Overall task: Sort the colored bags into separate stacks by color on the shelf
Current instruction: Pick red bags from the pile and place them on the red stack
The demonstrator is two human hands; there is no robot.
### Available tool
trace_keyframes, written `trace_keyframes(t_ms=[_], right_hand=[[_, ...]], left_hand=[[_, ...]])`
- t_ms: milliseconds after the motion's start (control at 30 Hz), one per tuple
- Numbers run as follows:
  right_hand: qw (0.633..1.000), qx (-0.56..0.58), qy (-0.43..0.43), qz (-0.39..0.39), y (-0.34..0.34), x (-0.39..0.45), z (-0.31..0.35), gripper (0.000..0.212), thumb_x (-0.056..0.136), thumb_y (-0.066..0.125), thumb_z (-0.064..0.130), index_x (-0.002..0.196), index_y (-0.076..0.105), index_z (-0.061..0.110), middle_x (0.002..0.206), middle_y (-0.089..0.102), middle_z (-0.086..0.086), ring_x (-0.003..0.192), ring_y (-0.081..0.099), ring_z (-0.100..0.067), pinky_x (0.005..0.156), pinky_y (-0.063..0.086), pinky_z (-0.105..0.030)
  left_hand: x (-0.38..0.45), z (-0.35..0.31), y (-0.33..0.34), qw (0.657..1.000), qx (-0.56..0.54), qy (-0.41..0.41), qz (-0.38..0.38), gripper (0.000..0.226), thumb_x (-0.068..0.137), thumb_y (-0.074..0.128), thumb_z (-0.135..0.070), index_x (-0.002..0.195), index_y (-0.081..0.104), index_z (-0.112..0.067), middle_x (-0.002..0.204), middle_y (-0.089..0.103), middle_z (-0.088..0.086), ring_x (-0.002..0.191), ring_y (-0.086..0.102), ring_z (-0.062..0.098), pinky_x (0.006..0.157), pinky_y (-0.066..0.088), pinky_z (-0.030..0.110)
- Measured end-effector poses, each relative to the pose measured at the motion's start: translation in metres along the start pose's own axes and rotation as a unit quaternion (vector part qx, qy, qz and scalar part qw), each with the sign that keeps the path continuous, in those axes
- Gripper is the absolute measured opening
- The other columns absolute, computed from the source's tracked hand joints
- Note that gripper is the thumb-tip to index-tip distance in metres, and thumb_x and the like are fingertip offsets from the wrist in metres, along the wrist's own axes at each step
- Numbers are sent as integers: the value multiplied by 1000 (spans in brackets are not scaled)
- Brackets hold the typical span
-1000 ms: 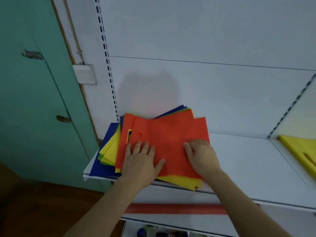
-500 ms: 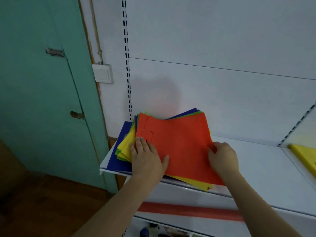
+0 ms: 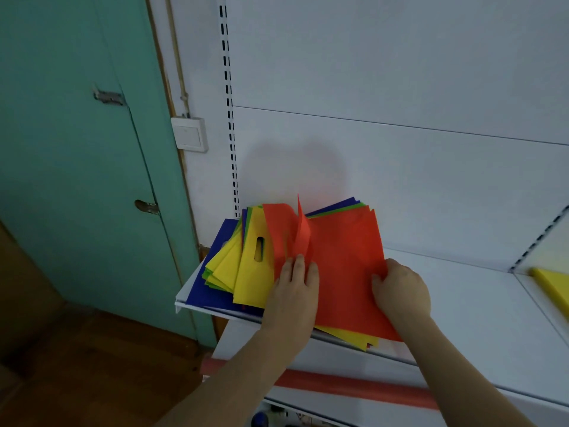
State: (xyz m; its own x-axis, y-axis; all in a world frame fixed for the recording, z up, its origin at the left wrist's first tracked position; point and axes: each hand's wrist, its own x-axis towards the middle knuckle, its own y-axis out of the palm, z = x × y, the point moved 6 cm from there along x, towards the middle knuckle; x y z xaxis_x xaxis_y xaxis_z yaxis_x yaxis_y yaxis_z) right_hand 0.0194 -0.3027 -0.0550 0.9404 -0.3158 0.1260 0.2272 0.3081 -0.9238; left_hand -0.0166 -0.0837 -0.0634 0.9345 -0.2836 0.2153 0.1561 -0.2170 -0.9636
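A mixed pile of flat bags lies at the left end of the white shelf (image 3: 480,291). A red bag (image 3: 345,260) is on top, its left part buckled up into a fold. Under it show a yellow bag (image 3: 249,272) with a handle slot, green edges and a blue bag (image 3: 212,291) at the bottom. My left hand (image 3: 295,291) rests flat on the red bag near the fold, fingers straight. My right hand (image 3: 400,291) pinches the red bag's right edge with curled fingers.
A yellow bag (image 3: 554,282) lies apart at the shelf's far right. A teal door (image 3: 77,149) stands to the left, with a wall switch (image 3: 188,134) beside it. A red strip (image 3: 354,386) runs along the lower shelf edge.
The red bag's left part has buckled up and slid right, uncovering the yellow bag with the handle slot. My left hand moved right; my right hand keeps the right edge.
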Motion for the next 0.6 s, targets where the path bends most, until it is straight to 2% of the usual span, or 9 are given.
trace_keyframes(t_ms=[100,200,233,267,333,433,500,533,600], right_hand=[[1000,10,16,-18,-8,2,-3,9,92,54,18,100,57,14,99,62,-11,94,58,-37,78,56,-46],[995,79,40,-44,-11,4,-8,43,89,55,11,132,52,13,111,66,-13,103,62,-39,79,52,-42],[994,93,46,-40,-11,5,-10,48,90,55,11,138,51,11,115,67,-15,105,64,-40,82,52,-42],[994,96,43,-29,-10,7,-11,44,91,55,12,135,57,9,116,67,-16,104,64,-40,85,55,-43],[994,97,23,-33,-11,12,-14,23,94,56,14,112,70,8,109,67,-19,95,64,-40,85,56,-44],[980,145,-12,-133,-30,13,-22,16,99,60,18,109,73,14,101,69,-11,93,65,-38,80,50,-41],[962,203,-21,-180,-42,12,-31,4,101,63,27,100,66,24,85,67,5,83,64,-30,73,42,-37],[954,230,-24,-193,-47,11,-35,7,102,63,32,96,62,29,79,64,13,78,62,-24,71,40,-35],[939,273,-26,-206,-57,9,-43,13,102,64,40,94,57,32,75,63,16,72,60,-6,68,39,-34]], left_hand=[[0,-1,2,999,-27,26,-12,78,97,58,-3,164,20,-14,173,9,11,161,3,31,125,32,39],[0,1,2,997,-36,51,-38,74,95,56,-1,162,29,-15,173,11,8,161,3,28,125,30,35],[0,2,2,996,-39,55,-50,70,95,55,-1,161,34,-14,173,14,8,161,5,28,126,29,36],[0,4,1,996,-41,56,-58,66,96,53,-3,159,38,-15,172,18,8,160,9,28,127,28,38],[-1,9,-3,995,-42,38,-76,55,99,52,-12,154,47,-16,170,26,9,158,17,30,125,30,45],[-2,20,-12,989,-72,-7,-126,49,100,56,-23,149,52,-18,165,35,11,154,30,32,121,36,50],[2,30,-19,978,-124,-42,-162,53,100,59,-27,152,46,-22,165,34,9,153,31,29,121,39,49],[7,36,-23,970,-160,-66,-173,58,101,61,-30,154,41,-22,166,33,9,154,31,28,121,39,48],[21,50,-30,944,-246,-122,-184,72,99,65,-39,159,30,-20,166,32,6,151,35,21,120,40,41]])
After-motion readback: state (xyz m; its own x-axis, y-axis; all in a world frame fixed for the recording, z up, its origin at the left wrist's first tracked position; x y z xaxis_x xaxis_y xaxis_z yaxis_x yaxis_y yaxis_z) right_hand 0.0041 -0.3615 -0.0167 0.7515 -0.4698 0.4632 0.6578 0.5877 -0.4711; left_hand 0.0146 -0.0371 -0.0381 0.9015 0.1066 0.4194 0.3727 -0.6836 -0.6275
